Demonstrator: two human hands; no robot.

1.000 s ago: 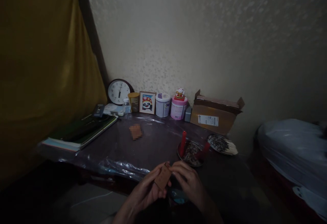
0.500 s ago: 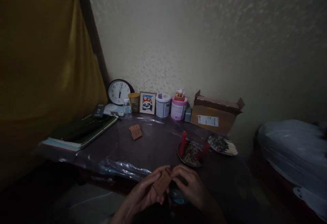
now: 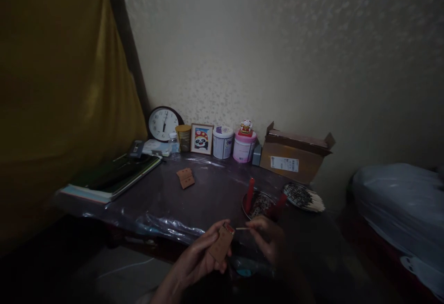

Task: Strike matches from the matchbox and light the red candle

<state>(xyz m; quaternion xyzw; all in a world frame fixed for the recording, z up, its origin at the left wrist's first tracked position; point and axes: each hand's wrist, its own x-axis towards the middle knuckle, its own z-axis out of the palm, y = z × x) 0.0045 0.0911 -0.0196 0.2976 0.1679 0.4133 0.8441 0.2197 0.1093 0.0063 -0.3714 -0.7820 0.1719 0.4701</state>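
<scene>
My left hand (image 3: 204, 257) holds a brown matchbox (image 3: 220, 245), its tray slid partly out with red match heads showing at the upper end. Between the thumb and finger of my right hand (image 3: 268, 238) is a single match (image 3: 242, 228), pointing left towards the matchbox's open end. Just beyond my right hand stands an upright red candle (image 3: 249, 195) on a round plate (image 3: 243, 207) with dark and pale bits. A second red candle (image 3: 279, 206) leans on that plate's right side. More matchboxes (image 3: 186, 178) lie on the table, left of centre.
A second plate of matchsticks (image 3: 301, 196) sits right of the candles. Along the wall stand a clock (image 3: 163, 123), a framed panda picture (image 3: 201, 139), two tubs (image 3: 223, 143) and a cardboard box (image 3: 293, 158). Books (image 3: 114, 179) lie at left on the plastic-covered table (image 3: 215, 197).
My right hand has drawn away to the right from the matchbox, with a match now showing in its fingers. My left hand still holds the matchbox in nearly the same place.
</scene>
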